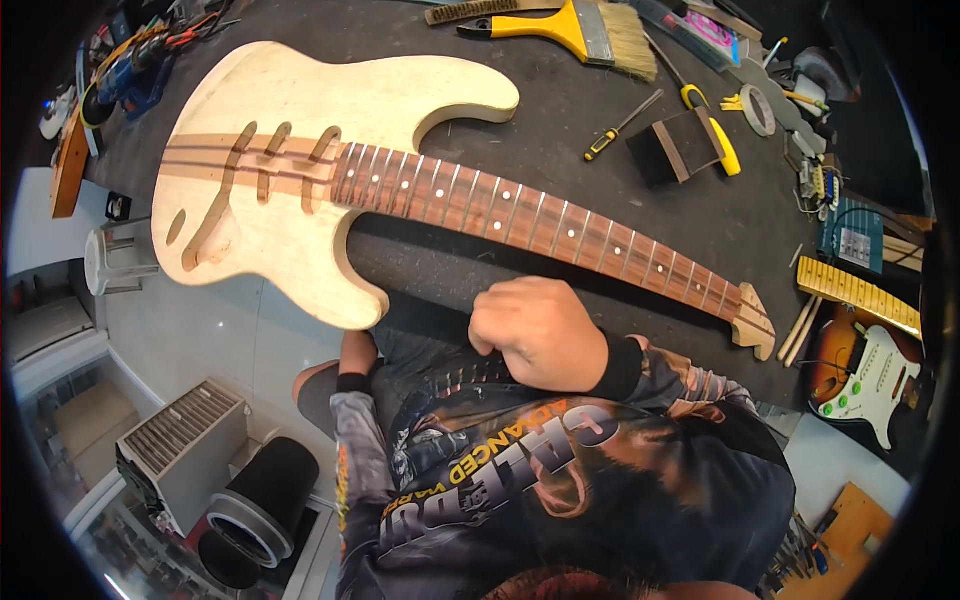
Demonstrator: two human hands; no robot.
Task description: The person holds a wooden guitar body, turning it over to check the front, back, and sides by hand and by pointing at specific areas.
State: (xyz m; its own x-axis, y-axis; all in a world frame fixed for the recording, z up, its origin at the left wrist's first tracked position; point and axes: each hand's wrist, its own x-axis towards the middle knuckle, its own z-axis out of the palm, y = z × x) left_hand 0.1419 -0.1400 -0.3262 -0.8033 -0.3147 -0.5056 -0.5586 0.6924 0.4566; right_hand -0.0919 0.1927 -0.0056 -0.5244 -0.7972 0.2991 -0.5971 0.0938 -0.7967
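An unpainted pale wood guitar body (330, 85) with brown stripes and routed slots lies on the dark worktop. Joined to it, a dark fretted neck (540, 222) with dot inlays runs right to a pale headstock (755, 325). My right hand (540, 335) is at the near side of the neck, apart from it, its fingers curled into a loose fist. The palm is turned away, so anything inside is hidden. My left hand (360, 352) shows only near the wrist, below the guitar's lower horn; its fingers are out of sight.
Beyond the guitar lie a wide yellow-handled brush (560, 30), a small screwdriver (622, 127), a dark block (678, 145) and a tape roll (758, 110). A sunburst guitar body (835, 365) and maple neck (860, 295) sit at right. Tools, including a blue drill (140, 85), crowd the far left.
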